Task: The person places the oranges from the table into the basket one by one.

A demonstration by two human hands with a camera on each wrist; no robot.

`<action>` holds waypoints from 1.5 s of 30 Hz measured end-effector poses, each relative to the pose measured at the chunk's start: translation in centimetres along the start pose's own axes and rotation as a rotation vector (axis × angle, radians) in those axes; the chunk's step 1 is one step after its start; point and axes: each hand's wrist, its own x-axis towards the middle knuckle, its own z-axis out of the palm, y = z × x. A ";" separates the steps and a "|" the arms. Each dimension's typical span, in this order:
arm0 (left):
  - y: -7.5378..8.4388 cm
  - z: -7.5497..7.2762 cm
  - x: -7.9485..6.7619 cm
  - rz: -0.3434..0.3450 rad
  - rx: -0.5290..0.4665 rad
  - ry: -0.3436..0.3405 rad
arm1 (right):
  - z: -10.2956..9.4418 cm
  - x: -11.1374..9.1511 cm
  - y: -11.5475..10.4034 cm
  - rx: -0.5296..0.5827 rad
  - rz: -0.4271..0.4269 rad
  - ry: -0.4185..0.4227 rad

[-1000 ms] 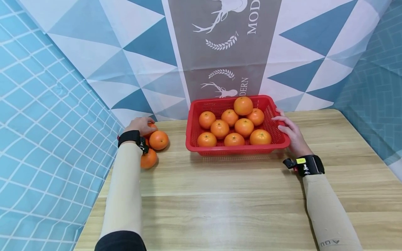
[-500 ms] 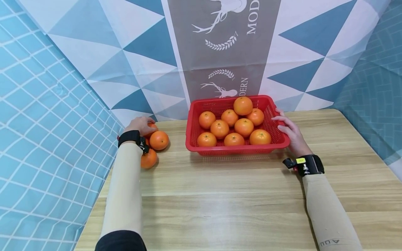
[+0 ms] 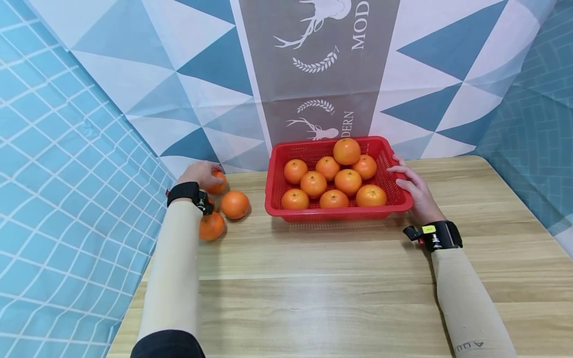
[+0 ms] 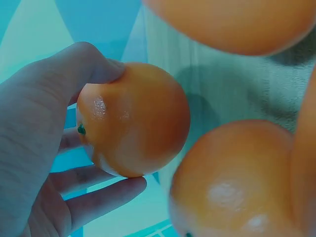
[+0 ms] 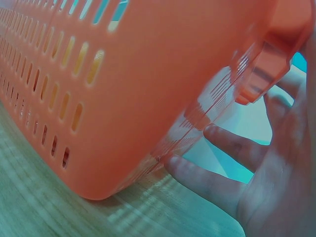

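My left hand (image 3: 197,174) grips an orange (image 4: 136,118) at the table's far left, the thumb on one side and fingers on the other. Its green stem end shows near the palm in the left wrist view. Close by lie a loose orange (image 3: 235,205), another orange (image 3: 212,226) nearer me, and one mostly hidden by the wrist. My right hand (image 3: 418,195) holds the right end of a red plastic basket (image 3: 331,215), some fingers over the rim. In the right wrist view, two fingertips (image 5: 177,163) are against its outer wall. Several oranges (image 3: 333,198) sit inside, one stacked higher at the back.
The wooden table (image 3: 304,288) carries the basket near its back edge. Behind rises a wall cloth (image 3: 215,69) with triangles and deer prints. A blue gridded sheet (image 3: 67,199) borders the left side, close to my left forearm. Both wrists wear black straps.
The orange under my left hand has shifted slightly, showing more between the fingers. The loose orange beside it has rolled right and toward me. My right hand and the basket stay still.
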 end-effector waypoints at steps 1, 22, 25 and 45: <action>0.1 -0.2 0.1 0.006 0.022 0.006 | 0.0 0.0 0.0 0.002 -0.003 -0.002; 2.8 -4.4 0.3 0.017 0.094 0.093 | 0.2 -0.2 -0.2 -0.015 0.008 -0.005; 3.1 -5.0 0.2 0.018 0.092 0.100 | 0.2 -0.2 -0.3 -0.017 0.010 -0.006; 7.8 -5.4 1.0 0.067 0.044 0.146 | 0.0 -0.2 -0.2 -0.003 0.006 -0.011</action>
